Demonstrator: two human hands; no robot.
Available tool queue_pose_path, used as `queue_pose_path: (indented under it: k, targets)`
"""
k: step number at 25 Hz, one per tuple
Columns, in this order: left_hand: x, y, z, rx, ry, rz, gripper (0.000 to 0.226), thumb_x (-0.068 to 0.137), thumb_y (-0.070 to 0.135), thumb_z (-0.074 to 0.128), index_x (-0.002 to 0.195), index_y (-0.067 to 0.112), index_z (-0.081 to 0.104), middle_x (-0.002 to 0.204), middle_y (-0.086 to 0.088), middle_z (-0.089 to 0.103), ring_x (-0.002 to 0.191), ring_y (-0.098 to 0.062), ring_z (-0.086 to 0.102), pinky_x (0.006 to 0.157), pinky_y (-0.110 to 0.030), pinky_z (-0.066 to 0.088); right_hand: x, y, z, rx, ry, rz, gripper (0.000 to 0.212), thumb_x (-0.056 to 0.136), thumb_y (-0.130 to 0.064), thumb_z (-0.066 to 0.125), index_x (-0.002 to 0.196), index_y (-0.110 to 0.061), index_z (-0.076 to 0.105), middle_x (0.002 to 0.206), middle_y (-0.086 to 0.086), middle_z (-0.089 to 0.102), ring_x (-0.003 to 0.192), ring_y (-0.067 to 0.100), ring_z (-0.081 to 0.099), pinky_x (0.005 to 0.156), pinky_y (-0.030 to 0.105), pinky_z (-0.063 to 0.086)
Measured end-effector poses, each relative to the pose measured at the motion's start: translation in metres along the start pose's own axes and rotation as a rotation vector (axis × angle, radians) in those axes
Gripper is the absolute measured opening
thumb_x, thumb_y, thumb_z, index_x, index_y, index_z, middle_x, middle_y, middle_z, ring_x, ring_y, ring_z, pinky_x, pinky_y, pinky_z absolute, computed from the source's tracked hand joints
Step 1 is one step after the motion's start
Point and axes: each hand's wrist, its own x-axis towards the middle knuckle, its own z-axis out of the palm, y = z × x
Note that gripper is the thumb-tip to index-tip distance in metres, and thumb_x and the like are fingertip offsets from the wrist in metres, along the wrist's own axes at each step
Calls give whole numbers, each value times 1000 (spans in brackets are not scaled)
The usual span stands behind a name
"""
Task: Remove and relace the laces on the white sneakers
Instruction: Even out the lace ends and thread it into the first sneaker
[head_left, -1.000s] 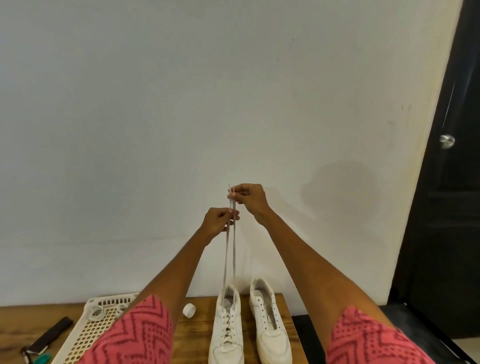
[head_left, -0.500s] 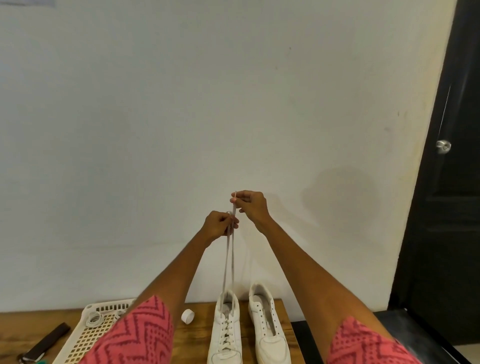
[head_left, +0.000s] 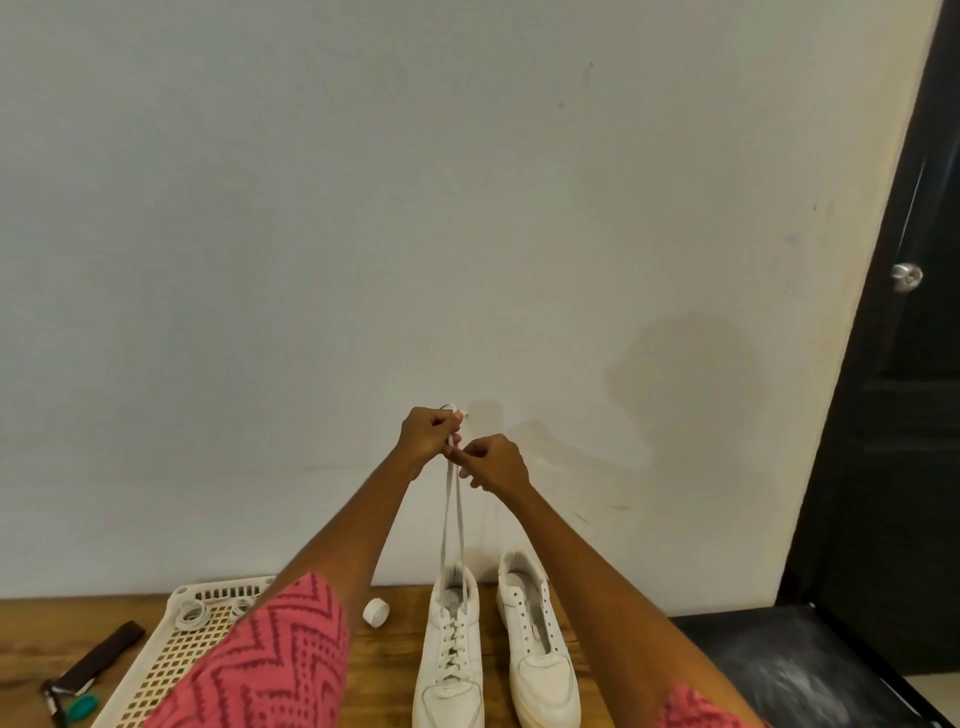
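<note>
The left hand (head_left: 426, 432) and right hand (head_left: 491, 464) are pinching the lace (head_left: 451, 519) ends up high, probably evening them above the laced sneaker (head_left: 451, 654).

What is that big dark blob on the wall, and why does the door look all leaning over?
In the head view, the soft grey blob on the pale wall looks like a blurry shadow, probably the person's; the wide-angle lens tilts the black door, and light glints on its round silver knob.

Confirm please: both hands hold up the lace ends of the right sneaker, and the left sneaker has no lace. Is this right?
Not quite. The head view shows both the left hand and right hand lifting the lace ends of the left sneaker; the right sneaker is the unlaced one.
</note>
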Motion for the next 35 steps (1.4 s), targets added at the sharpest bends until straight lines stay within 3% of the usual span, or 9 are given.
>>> queue_pose_path:
  k: [3,6,10,14,17,20,23,29,35]
  targets:
    - [4,-3,-4,-19,-5,-20,19,94,17,56,87,1,63,84,-14,63,71,-19,63,69,-23,53,-1,-4,3,124,-141,-14,30,87,-29,66,102,-2,68,82,14,70,55,11,60,52,16,48]
    - [4,-7,-7,-87,20,-72,24,93,23,57,80,2,62,78,-12,62,73,-20,63,67,-22,54,-7,-6,0,293,-225,38,22,90,-22,63,89,0,68,65,3,63,53,11,58,52,16,47]
    - [12,-48,-35,-145,227,-228,23,88,19,65,89,-3,65,76,-12,64,66,-21,62,56,-14,55,-5,6,-14,658,-27,206,20,89,-14,60,72,-4,63,50,3,53,45,16,52,48,22,44]
    - [5,-121,-58,334,294,-489,30,84,13,68,99,-12,61,104,-23,66,97,-38,64,84,-36,54,2,27,-18,806,117,245,13,91,-12,57,80,-8,61,66,7,61,51,16,57,47,21,44]
    - [-17,-152,-58,690,116,-579,13,85,9,60,89,-3,61,106,-19,65,100,-32,63,82,-31,50,11,35,-9,753,123,223,10,93,-14,56,83,-11,59,73,6,64,58,15,58,49,21,45]
    - [-26,-175,-41,959,25,-589,25,89,22,56,109,8,58,117,-10,58,112,-25,54,91,-28,44,22,44,4,701,69,216,13,93,-16,56,82,-11,60,75,6,65,60,14,59,51,21,46]
    - [-23,-196,-10,831,-65,-407,29,93,16,54,121,8,54,126,-10,55,115,-24,54,95,-28,43,26,60,20,599,-6,241,16,94,-17,54,83,-9,62,74,5,66,60,14,59,53,20,47]
    - [-21,-238,33,756,-613,-238,27,97,14,49,122,14,56,133,-8,52,123,-26,51,104,-28,40,31,102,51,343,-210,245,21,95,-20,54,79,-10,64,67,4,66,51,9,61,51,16,47]
    - [-18,-252,48,847,-704,-201,32,96,25,50,125,12,55,125,-8,58,114,-21,56,93,-21,42,41,111,77,553,-17,104,18,98,-16,48,95,-8,64,85,7,70,66,10,63,58,20,51]
